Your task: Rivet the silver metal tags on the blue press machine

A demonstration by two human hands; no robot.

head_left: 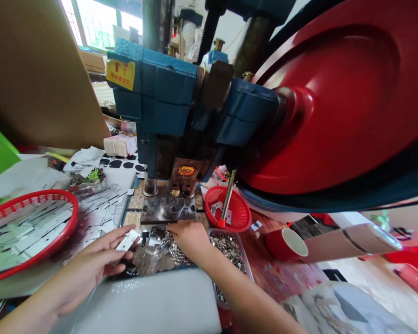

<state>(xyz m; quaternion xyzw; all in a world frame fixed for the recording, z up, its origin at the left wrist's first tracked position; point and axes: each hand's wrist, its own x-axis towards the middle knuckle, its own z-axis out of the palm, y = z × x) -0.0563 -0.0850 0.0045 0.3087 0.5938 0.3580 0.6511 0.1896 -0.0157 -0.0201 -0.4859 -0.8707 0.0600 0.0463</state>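
Between the thumb and fingers of my left hand (106, 253) is a small white plate (127, 240) with tiny holes. My right hand (191, 239) is closed, fingertips down at a pile of small metal parts (176, 253) on the press bed; what it pinches, if anything, is hidden. Just behind my hands lies the metal die block (169, 209), under the ram of a blue press (160, 88). A clear plastic box (230, 250) full of small metal pieces stands beside my right forearm.
On the left, a red basket (75, 218) holds white plates, with more plates (102, 208) loose beside it. A small red basket (245, 218) stands right of the die. Further right are a red cup (288, 243) and the large red flywheel (341, 102).
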